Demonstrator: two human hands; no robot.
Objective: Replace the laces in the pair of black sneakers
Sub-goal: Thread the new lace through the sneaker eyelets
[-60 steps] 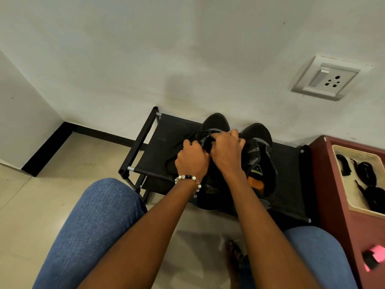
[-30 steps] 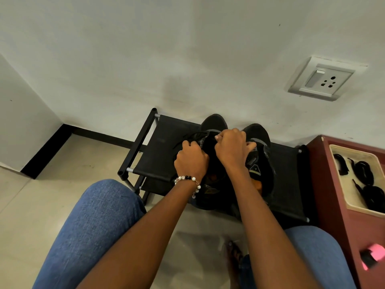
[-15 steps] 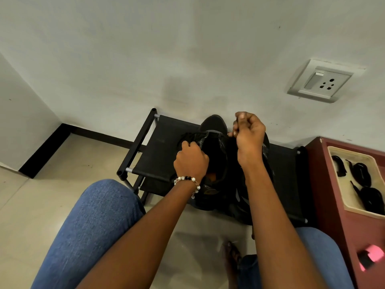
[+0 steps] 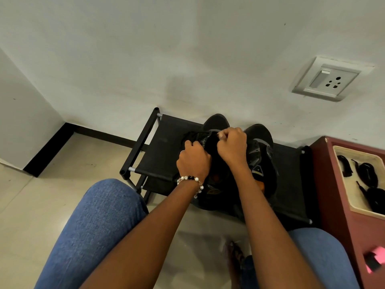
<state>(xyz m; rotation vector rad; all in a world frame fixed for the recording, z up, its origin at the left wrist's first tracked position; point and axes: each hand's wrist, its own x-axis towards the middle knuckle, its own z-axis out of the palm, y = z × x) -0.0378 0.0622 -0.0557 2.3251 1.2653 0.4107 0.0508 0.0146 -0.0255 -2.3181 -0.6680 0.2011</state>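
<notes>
Two black sneakers (image 4: 261, 155) side by side on a low black bench (image 4: 164, 151) against the wall, left hand (image 4: 193, 160) curled gripping the left sneaker (image 4: 215, 122), right hand (image 4: 232, 146) pinching its black lace (image 4: 193, 135)

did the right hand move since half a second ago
Yes. The right hand has come down and toward the person, from above the far edge of the rack back onto the left sneaker, close beside the left hand.

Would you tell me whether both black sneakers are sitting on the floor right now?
No, both sneakers rest on the black fabric rack against the wall, where the left hand and right hand work at the nearer one.
</notes>
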